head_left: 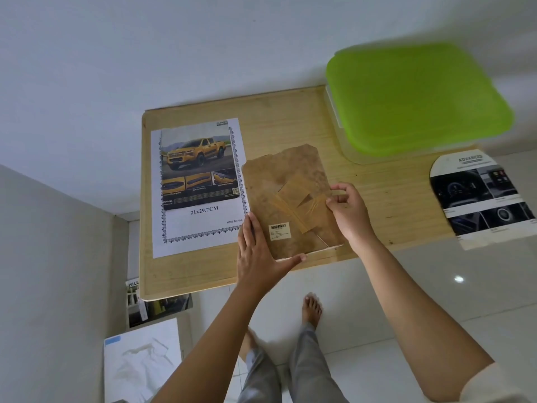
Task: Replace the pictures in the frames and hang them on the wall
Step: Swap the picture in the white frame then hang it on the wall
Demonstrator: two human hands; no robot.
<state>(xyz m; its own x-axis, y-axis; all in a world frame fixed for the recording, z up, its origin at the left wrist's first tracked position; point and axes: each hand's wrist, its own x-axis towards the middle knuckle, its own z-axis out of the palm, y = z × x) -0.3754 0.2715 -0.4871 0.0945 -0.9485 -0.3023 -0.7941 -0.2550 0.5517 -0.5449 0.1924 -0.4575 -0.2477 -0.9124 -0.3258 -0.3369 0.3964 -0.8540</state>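
Note:
A picture frame lies face down near the front edge of the wooden table (290,120), showing its brown backing board (284,181) with tape strips and a barcode label. My left hand (258,254) grips the frame's near left corner, thumb along the front edge. My right hand (348,210) pinches the backing's right edge near the tape. To the left lies a white sheet with a yellow pickup truck picture (199,184), marked 21x29.7CM. A car interior picture (482,199) overhangs the table's right end.
A clear box with a green lid (415,97) stands at the table's back right. On the floor to the left are a white bag (142,362) and more printed pictures (157,306). My legs and bare feet stand on the tiled floor below.

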